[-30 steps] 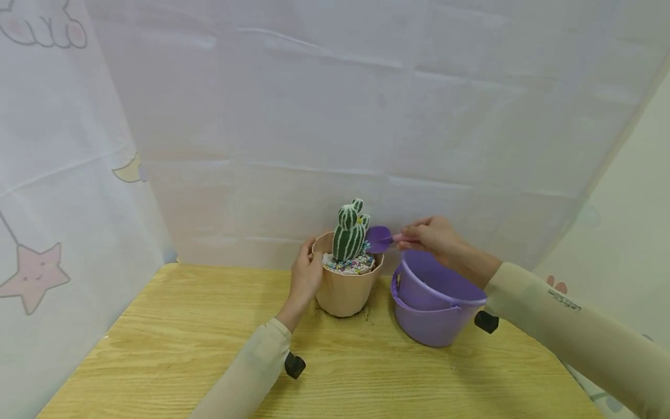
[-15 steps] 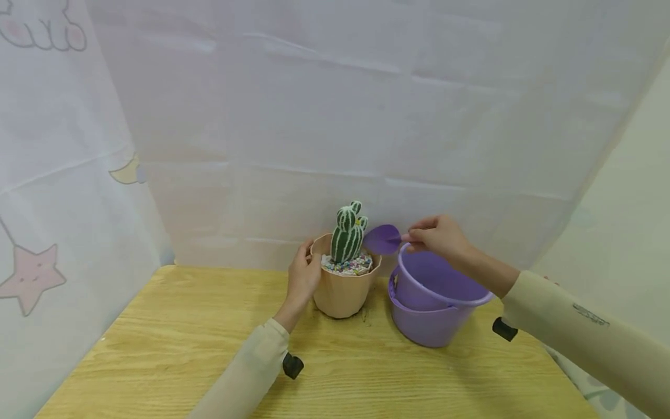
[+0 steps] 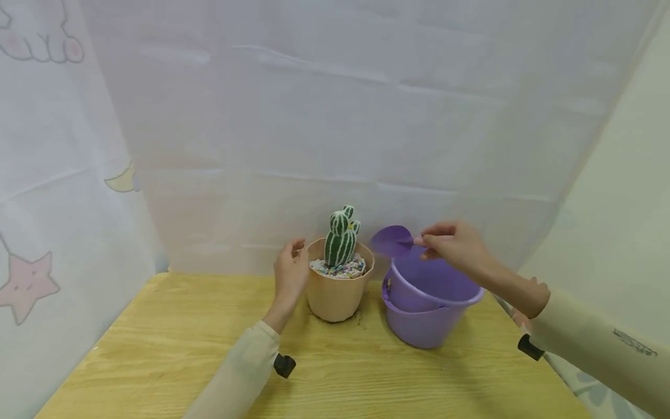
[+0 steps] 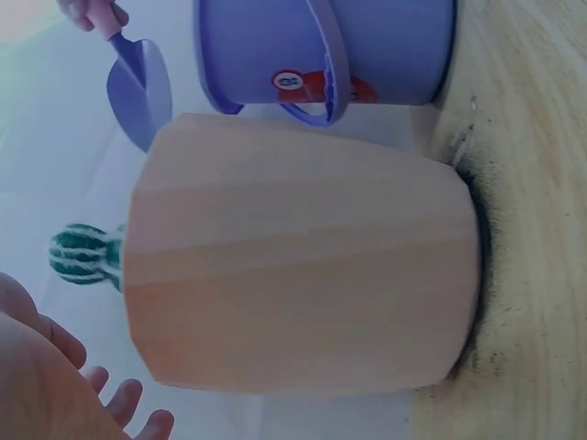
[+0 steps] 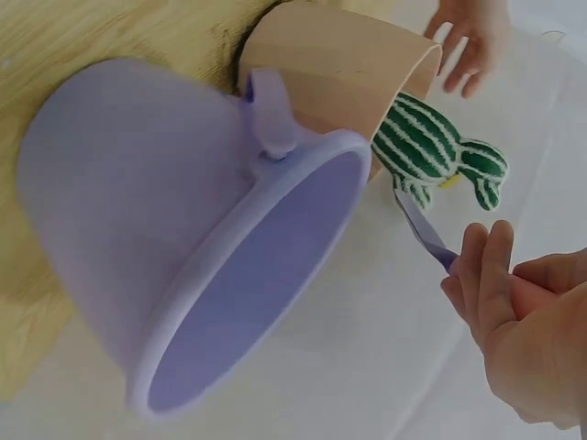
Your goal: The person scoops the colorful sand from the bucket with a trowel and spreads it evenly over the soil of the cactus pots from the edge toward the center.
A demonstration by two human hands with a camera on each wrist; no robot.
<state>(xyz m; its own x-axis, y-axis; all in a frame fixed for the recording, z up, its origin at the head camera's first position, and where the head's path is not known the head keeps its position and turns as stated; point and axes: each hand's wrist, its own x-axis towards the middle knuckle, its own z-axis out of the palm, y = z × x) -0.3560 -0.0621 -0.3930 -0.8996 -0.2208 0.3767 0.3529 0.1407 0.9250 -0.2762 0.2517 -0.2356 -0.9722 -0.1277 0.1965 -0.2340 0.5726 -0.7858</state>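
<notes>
A green knitted cactus [image 3: 340, 244] with white stripes stands in a peach flowerpot [image 3: 335, 299], rising from white and coloured pebbles [image 3: 340, 269]. My left hand [image 3: 291, 272] is just left of the pot with its fingers loosely bent and holds nothing; the left wrist view shows a gap between fingers and pot. My right hand [image 3: 454, 247] grips the pink handle [image 5: 527, 295] of a small toy shovel with a purple blade [image 3: 394, 241]. The blade is in the air between the cactus and a purple bucket [image 3: 426, 326], above the bucket's rim.
The bucket stands right of the pot on the wooden table [image 3: 173, 349], its handle [image 4: 332, 55] hanging down its side. Dark crumbs [image 4: 486, 348] lie round the pot's base. Behind rises a white cloth backdrop [image 3: 251, 128]; a patterned one [image 3: 63, 174] hangs at left.
The shovel has moved right, away from the cactus, with my right hand. My left hand has let go of the pot's rim and drawn back to the left.
</notes>
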